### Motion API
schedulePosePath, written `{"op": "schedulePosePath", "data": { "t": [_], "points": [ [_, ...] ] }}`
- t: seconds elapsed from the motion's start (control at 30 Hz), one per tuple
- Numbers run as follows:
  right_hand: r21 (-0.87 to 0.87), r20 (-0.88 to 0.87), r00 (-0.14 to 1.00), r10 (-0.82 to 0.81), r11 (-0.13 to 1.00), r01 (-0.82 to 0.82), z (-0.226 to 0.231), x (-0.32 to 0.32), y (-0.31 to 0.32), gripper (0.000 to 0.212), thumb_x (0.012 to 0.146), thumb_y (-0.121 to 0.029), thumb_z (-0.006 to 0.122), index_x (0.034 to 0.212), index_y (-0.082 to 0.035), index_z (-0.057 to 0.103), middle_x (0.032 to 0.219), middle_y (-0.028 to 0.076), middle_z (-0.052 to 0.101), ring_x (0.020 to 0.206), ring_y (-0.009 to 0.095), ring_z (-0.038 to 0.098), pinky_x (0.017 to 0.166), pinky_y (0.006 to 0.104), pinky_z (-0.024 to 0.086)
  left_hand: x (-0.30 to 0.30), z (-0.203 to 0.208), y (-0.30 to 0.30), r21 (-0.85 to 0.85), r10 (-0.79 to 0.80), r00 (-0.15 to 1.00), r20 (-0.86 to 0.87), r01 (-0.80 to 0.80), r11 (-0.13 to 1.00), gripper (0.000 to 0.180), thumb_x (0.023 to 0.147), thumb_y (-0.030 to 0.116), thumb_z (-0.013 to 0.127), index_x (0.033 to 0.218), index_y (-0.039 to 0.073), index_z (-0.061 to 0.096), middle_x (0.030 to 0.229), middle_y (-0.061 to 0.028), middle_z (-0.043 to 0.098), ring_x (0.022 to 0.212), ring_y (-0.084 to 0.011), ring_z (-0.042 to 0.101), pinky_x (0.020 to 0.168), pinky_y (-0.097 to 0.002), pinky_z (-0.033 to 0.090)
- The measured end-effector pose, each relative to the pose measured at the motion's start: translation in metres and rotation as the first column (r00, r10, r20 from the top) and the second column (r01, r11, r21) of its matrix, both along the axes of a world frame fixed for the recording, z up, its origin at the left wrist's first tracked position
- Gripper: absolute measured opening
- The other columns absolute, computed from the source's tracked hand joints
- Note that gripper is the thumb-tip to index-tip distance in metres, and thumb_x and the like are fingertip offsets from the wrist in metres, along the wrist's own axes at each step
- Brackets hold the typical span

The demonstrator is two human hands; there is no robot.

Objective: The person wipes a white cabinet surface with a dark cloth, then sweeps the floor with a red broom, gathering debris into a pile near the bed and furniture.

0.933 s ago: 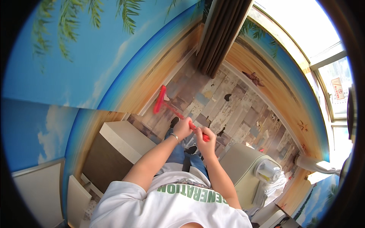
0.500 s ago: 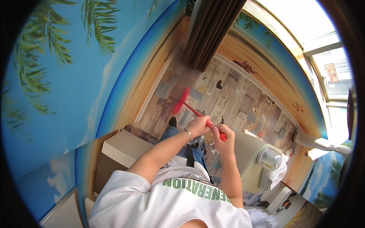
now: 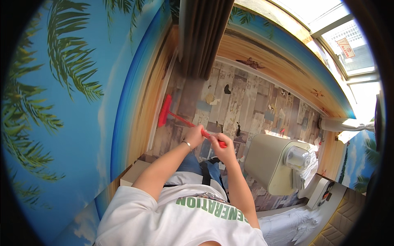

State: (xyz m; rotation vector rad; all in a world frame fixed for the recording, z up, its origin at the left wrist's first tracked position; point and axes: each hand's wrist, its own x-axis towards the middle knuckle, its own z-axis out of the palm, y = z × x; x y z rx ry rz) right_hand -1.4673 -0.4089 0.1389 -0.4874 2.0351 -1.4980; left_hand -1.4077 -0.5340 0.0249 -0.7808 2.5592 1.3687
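A red broom (image 3: 184, 119) with a wide T-shaped head (image 3: 165, 110) slants across in front of me. Its head lies at the floor's left side, against or very near the white baseboard; bristles cannot be made out. My left hand (image 3: 195, 136), with a bracelet at the wrist, is wrapped round the handle partway down. Closer to the handle's end, my right hand (image 3: 223, 147) grips it too, and the red tip pokes out beside the fingers. Under the broom is a wood-patterned floor (image 3: 234, 104) with several dark and pale patches, perhaps scraps or print.
A brown curtain (image 3: 201, 39) hangs to the floor ahead. On the right stands a cream table (image 3: 266, 164) bearing a clear plastic container (image 3: 297, 158). White bedding (image 3: 289, 225) lies at the lower right. A painted wall (image 3: 88, 135) closes off the left; windows (image 3: 349, 45) are at upper right.
The broom head has swung left, from out on the floor to the baseboard. Both hands have moved left with the handle, and the view has shifted to show more bedding.
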Motion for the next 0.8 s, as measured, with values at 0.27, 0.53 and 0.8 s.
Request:
{"op": "schedulePosePath", "data": {
  "t": [0.27,0.53,0.8],
  "points": [
    [0.145,-0.257,0.964,-0.065,0.984,0.105,0.063,-0.025,0.023,0.015,0.086,-0.005,0.059,0.073,0.003,0.058,0.068,0.005,0.058,0.063,0.01,0.052,0.06,0.0252,0.042,-0.055,0.031,0.045,0.217,-0.148,0.973,-0.179,0.186,0.958,0.017,0.084,0.026,0.059,0.087,0.01,0.055,0.071,-0.018,0.062,0.072,-0.0381,0.061,0.06,-0.0472,0.047],
    [-0.086,-0.231,0.968,-0.1,0.993,0.082,0.07,-0.051,0.016,0.008,0.083,-0.003,0.06,0.078,0.003,0.061,0.074,0.009,0.061,0.07,0.018,0.058,0.067,0.0281,0.045,-0.073,0.064,0.012,0.117,-0.188,0.98,-0.069,0.195,0.974,0.021,0.083,0.029,0.062,0.088,0.009,0.055,0.078,-0.0175,0.063,0.077,-0.038,0.061,0.064,-0.0438,0.047],
    [-0.191,-0.21,0.977,-0.029,0.981,-0.012,-0.036,-0.076,-0.049,0.006,0.081,-0.003,0.062,0.08,0.002,0.059,0.076,0.013,0.06,0.068,0.024,0.058,0.064,0.031,0.046,-0.091,0.022,-0.051,0.024,-0.139,0.987,0.085,0.137,0.99,0.031,0.078,0.028,0.066,0.097,0.009,0.051,0.081,-0.017,0.064,0.082,-0.0372,0.061,0.068,-0.0422,0.048]
  ]
}}
